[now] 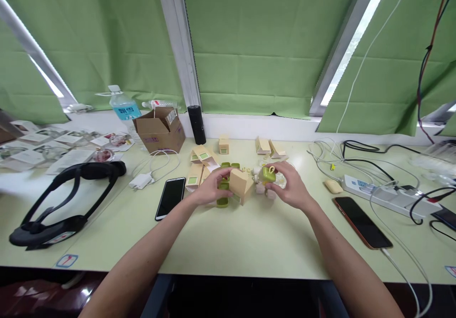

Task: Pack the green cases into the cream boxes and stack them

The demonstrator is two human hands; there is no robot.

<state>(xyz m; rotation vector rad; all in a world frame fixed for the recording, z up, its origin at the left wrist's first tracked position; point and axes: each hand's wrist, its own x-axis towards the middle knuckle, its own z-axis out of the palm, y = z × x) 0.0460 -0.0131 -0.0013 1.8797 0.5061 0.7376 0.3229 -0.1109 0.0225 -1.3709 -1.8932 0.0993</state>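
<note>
My left hand [213, 187] is closed on a small beige cardboard box [239, 183], tilted above the table. Between the thumb and fingers of my right hand [290, 185] is a small green piece with a yellow loop [268, 174] on top; its exact kind is unclear. Right below and beside it lie pale, whitish small parts [261, 188], partly hidden by the fingers. Behind my left hand, several green trays [223, 202] rest on the table. More small beige boxes [194, 176] with green labels are grouped just left of them.
Further back are other small boxes [262, 145], a brown carton [159, 130] and a black cylinder [196, 124]. A phone [170, 198] and a black headset [67, 204] lie to the left. On the right are another phone [362, 222], a power strip [388, 196] and tangled cables.
</note>
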